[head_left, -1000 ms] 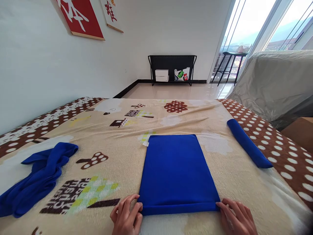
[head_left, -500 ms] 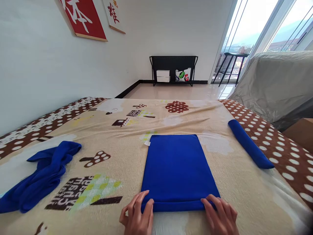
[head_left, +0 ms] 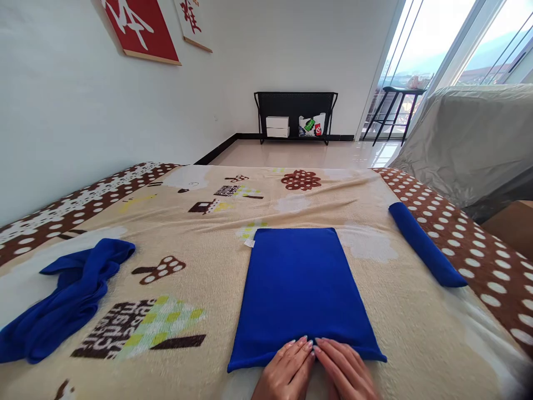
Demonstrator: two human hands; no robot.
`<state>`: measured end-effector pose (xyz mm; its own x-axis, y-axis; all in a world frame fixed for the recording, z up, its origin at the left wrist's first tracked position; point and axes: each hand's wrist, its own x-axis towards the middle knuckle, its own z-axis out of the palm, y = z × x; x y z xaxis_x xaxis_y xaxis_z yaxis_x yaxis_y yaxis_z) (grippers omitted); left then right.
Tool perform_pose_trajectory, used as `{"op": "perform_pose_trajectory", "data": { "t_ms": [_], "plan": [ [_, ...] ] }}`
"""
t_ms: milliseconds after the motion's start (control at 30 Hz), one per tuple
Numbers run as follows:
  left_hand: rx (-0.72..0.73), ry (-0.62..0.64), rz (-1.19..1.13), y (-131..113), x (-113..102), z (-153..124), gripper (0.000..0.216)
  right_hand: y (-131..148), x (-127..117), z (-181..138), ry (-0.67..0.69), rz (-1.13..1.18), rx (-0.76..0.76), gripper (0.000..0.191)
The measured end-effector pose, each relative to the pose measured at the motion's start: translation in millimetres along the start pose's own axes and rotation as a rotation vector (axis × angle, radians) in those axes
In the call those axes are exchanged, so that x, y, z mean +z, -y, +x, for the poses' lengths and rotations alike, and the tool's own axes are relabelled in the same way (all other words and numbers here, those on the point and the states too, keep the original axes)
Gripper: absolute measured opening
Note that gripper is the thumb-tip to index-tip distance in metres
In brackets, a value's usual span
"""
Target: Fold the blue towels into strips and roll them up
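Note:
A blue towel, folded into a flat rectangle with a small white tag at its far left, lies on the bed in front of me. Its near edge is turned over in a narrow fold. At the middle of this edge, my left hand and my right hand sit side by side, fingertips almost meeting. Both have their fingers pressed together and bent over the fold, gripping it; the thumbs are mostly hidden. Off to the right rests a rolled blue towel. A crumpled blue towel lies at the left.
A beige patterned blanket with brown dotted borders covers the bed. Beyond its far edge, a black rack holds white boxes against the wall. A plastic-covered piece of furniture and a black stool stand at the right near the window.
Both hands have moved inward from the near corners to the middle of the towel's near edge. The corners now lie uncovered, and the edge curves slightly inward.

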<state>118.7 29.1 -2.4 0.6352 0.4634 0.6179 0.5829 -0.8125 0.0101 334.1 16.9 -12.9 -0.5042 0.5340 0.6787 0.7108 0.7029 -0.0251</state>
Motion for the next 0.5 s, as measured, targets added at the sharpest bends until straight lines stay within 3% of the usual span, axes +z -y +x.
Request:
{"op": "perform_pose_trajectory", "data": {
  "t_ms": [167, 300, 500],
  "plan": [
    [-0.019, 0.098, -0.083, 8, -6, -4, 0.032, 8, 8, 20, 0.116, -0.064, -0.181, 0.042],
    [0.066, 0.235, -0.036, 35, -35, -14, 0.041, -15, -10, 3, 0.191, -0.127, -0.127, 0.057],
    [-0.091, 0.393, 0.163, 64, -82, -49, 0.054, -50, -48, -31, 0.288, -0.157, -0.025, 0.07]
  ]
}}
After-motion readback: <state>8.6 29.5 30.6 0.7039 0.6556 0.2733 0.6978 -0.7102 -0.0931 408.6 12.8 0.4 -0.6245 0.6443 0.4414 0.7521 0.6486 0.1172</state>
